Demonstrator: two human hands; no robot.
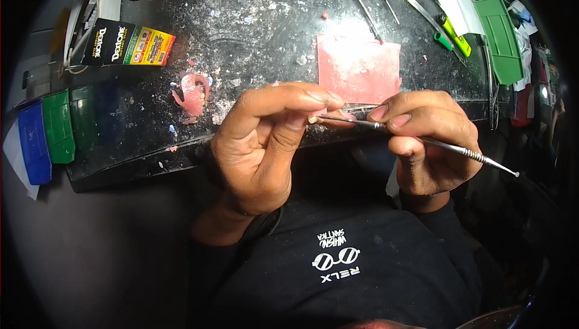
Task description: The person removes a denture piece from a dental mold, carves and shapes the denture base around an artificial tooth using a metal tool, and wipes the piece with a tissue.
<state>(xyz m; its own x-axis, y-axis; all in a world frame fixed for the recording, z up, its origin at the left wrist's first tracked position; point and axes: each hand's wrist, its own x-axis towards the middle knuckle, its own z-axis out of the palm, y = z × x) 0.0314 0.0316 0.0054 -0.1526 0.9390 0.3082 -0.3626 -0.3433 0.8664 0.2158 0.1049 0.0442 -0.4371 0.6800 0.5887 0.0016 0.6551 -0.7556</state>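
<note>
Smooth, waxy pink sheet [358,72], bright with glare, on a black benchtop [259,39] left matt and rough-looking by pale dust.

Below the sheet, the double-ended hand carver [464,151] is polished metal, smooth-shafted apart from fine ribbed bands; left of the sheet, a curved pink piece [193,97] has a similar waxy sheen; farther left of it, the Dextone glue box [129,42] looks like smooth printed card; to the sheet's upper right, the neon-yellow lighter [456,36] is shiny plastic; farther right of the sheet, the green bin [502,39] is smooth plastic; well below the sheet, the black top [392,256] is matt cloth with flat white print.
</note>
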